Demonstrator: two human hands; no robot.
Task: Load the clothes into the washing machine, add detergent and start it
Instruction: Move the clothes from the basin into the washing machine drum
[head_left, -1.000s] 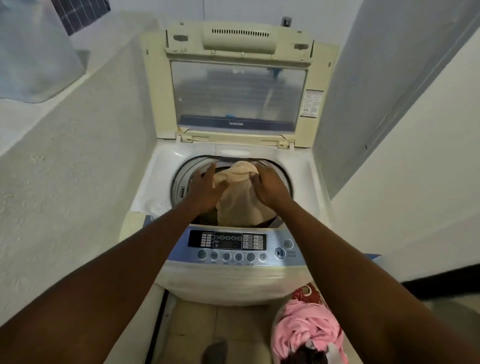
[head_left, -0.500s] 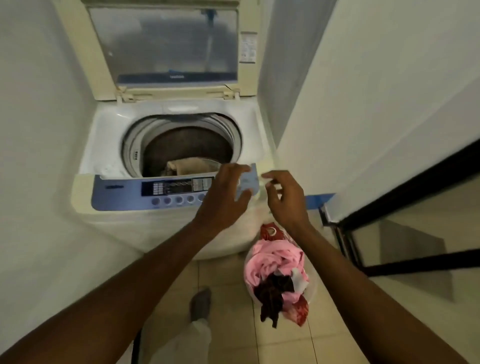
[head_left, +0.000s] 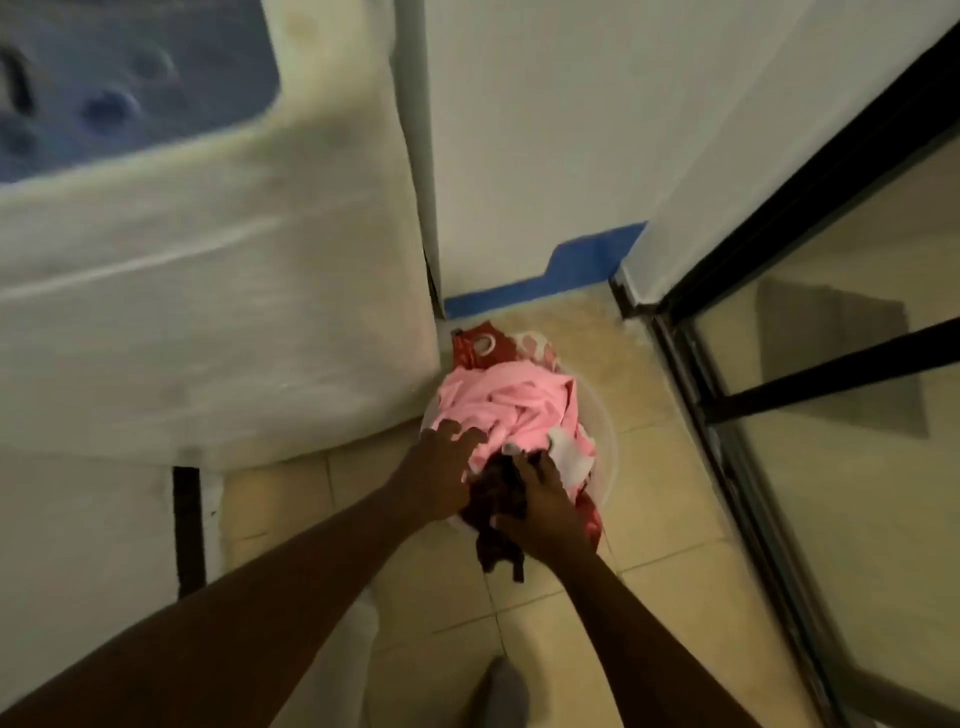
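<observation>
A clear plastic basin (head_left: 605, 441) stands on the floor by the washing machine's front right corner, heaped with clothes. A pink garment (head_left: 514, 405) lies on top, a red patterned cloth (head_left: 498, 351) at the far side, and a dark maroon garment (head_left: 493, 514) hangs over the near rim. My left hand (head_left: 441, 467) rests with fingers spread on the pile's left edge, touching the pink garment. My right hand (head_left: 540, 512) lies on the dark garment with fingers curled into it. The washing machine (head_left: 208, 312) fills the upper left, its blue control panel (head_left: 130, 88) blurred.
A white wall with a blue strip (head_left: 561, 275) at its foot stands behind the basin. A black-framed glass door (head_left: 779, 395) runs along the right. The floor is beige tile (head_left: 431, 587). My grey-socked foot (head_left: 498, 691) shows at the bottom.
The beige cloth has gone into the drum. Both hands left the machine's top and dropped down to the basin on the floor; the view tilted down with them.
</observation>
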